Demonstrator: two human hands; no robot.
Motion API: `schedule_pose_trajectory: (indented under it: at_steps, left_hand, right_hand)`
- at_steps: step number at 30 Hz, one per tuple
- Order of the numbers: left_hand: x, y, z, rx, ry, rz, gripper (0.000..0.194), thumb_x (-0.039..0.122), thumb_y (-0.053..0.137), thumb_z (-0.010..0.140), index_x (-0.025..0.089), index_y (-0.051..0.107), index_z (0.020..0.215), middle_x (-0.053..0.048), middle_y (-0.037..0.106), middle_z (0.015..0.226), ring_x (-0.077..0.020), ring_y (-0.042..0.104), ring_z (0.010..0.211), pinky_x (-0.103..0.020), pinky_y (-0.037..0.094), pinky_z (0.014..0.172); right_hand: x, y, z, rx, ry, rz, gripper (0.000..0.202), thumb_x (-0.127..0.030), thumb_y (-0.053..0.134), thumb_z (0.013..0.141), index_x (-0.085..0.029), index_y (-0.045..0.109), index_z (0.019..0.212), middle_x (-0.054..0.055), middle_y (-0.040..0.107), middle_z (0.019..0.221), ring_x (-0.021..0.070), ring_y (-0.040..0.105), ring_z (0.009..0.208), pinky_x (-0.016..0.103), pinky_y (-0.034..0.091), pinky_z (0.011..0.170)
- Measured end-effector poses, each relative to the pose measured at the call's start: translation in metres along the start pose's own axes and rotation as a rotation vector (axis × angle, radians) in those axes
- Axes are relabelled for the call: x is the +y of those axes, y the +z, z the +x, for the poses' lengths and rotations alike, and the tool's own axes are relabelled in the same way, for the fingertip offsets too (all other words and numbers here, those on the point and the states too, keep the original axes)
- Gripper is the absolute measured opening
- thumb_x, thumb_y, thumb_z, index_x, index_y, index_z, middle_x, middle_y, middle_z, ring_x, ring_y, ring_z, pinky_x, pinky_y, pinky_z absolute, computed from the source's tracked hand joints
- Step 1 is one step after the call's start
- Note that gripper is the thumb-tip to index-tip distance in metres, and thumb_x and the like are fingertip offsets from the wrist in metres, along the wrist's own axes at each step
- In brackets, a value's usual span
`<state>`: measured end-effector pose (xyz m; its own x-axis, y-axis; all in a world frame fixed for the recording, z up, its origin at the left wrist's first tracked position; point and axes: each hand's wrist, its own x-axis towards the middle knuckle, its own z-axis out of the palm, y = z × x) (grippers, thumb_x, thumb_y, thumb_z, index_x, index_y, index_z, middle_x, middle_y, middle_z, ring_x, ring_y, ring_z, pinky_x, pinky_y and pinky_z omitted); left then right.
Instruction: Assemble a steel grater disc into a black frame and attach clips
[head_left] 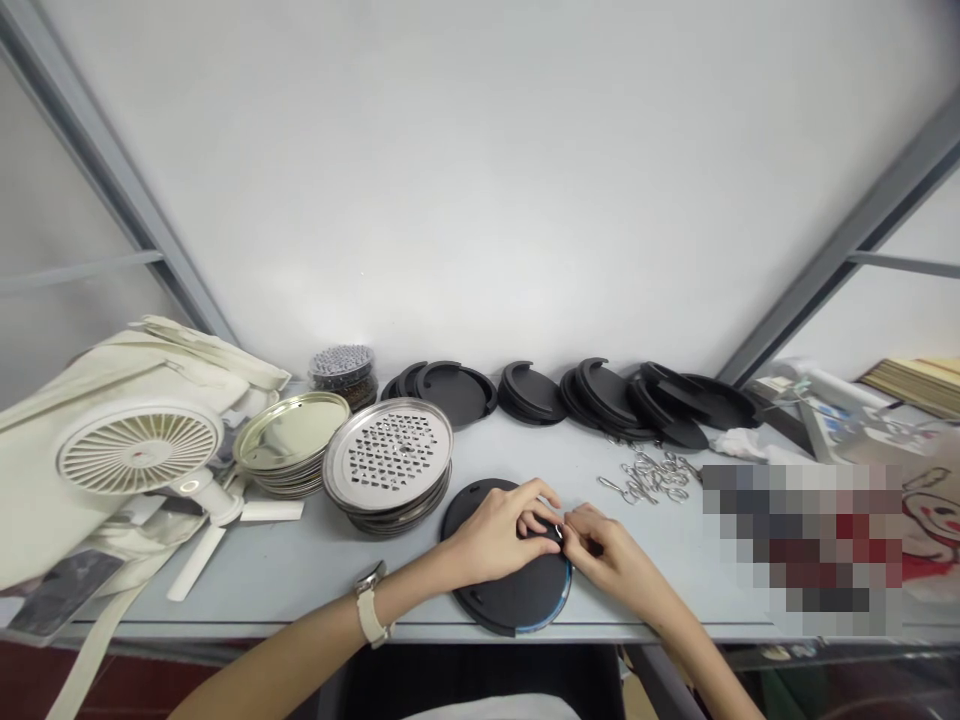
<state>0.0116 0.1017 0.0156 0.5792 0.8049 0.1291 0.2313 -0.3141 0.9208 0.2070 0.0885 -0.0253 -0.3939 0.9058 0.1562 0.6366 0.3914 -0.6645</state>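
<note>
A round black disc (504, 592) lies on the table in front of me, with a blue edge showing at its lower right. My left hand (506, 528) rests on top of it, fingers curled and thumb pressing near its right side. At that edge my right hand (604, 548) pinches a small shiny wire hook (559, 532), which the fingers of both hands partly cover. Beyond my right hand lies a loose pile of similar wire hooks (654, 476). Left of the disc stands a stack of silver round plates with punched holes (390, 455).
Black round pieces (532, 392) lie in overlapping piles along the wall. Gold-toned round lids (294, 430) are stacked on the left, with tubs of small parts (343, 370) behind. A white fan (141, 450) and cream bag (45, 420) occupy the far left; a printed bag (926, 500) lies right.
</note>
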Motion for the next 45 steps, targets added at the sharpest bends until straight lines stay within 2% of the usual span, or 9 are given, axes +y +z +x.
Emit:
schedule_pose_trajectory:
  at_steps: [9,18,22,33,45]
  left_hand:
    - [-0.0007,0.0,0.0002,0.039,-0.019,0.034,0.036,0.013,0.063,0.078,0.023,0.053,0.111,-0.002,0.073,0.094,-0.015,0.067,0.083,-0.025,0.05,0.078]
    - [-0.0025,0.0,0.0011,0.0,0.03,0.083,0.057,0.015,0.073,0.068,0.025,0.046,0.118,-0.003,0.068,0.109,-0.0131,0.062,0.077,-0.022,0.048,0.069]
    - [-0.0028,0.0004,0.0012,-0.011,0.016,0.094,0.052,0.015,0.071,0.07,0.024,0.048,0.116,-0.003,0.067,0.108,-0.0132,0.062,0.078,-0.023,0.048,0.07]
    - [-0.0011,0.0019,-0.0004,-0.013,0.009,0.061,0.045,0.014,0.067,0.074,0.024,0.05,0.113,-0.002,0.07,0.1,-0.0142,0.064,0.081,-0.023,0.049,0.072]
    - [-0.0031,0.0019,0.001,0.008,0.018,0.077,0.044,0.009,0.066,0.073,0.023,0.048,0.111,-0.003,0.07,0.101,-0.0155,0.065,0.082,-0.023,0.049,0.072]
  right_hand:
    - [0.0004,0.0002,-0.0005,0.005,-0.012,0.004,0.034,-0.025,0.041,0.09,-0.022,0.028,0.058,-0.004,0.036,0.055,0.0157,0.042,0.062,0.027,0.035,0.058]
    - [0.0016,0.0,0.0006,0.018,0.02,-0.012,0.033,-0.03,0.038,0.093,-0.021,0.036,0.061,-0.003,0.041,0.059,0.0151,0.044,0.061,0.026,0.035,0.057]
    - [0.0024,-0.0004,0.0009,-0.008,-0.001,0.012,0.033,-0.029,0.039,0.092,-0.021,0.037,0.06,-0.003,0.043,0.059,0.0158,0.046,0.063,0.026,0.037,0.059]
    - [-0.0008,-0.0039,0.0007,-0.023,-0.004,0.036,0.034,-0.024,0.04,0.089,-0.022,0.029,0.057,-0.004,0.037,0.055,0.0157,0.043,0.062,0.027,0.034,0.059]
    - [0.0014,-0.0007,-0.0013,-0.014,-0.008,0.02,0.03,-0.025,0.038,0.093,-0.022,0.034,0.063,-0.003,0.041,0.062,0.0164,0.045,0.065,0.028,0.036,0.061]
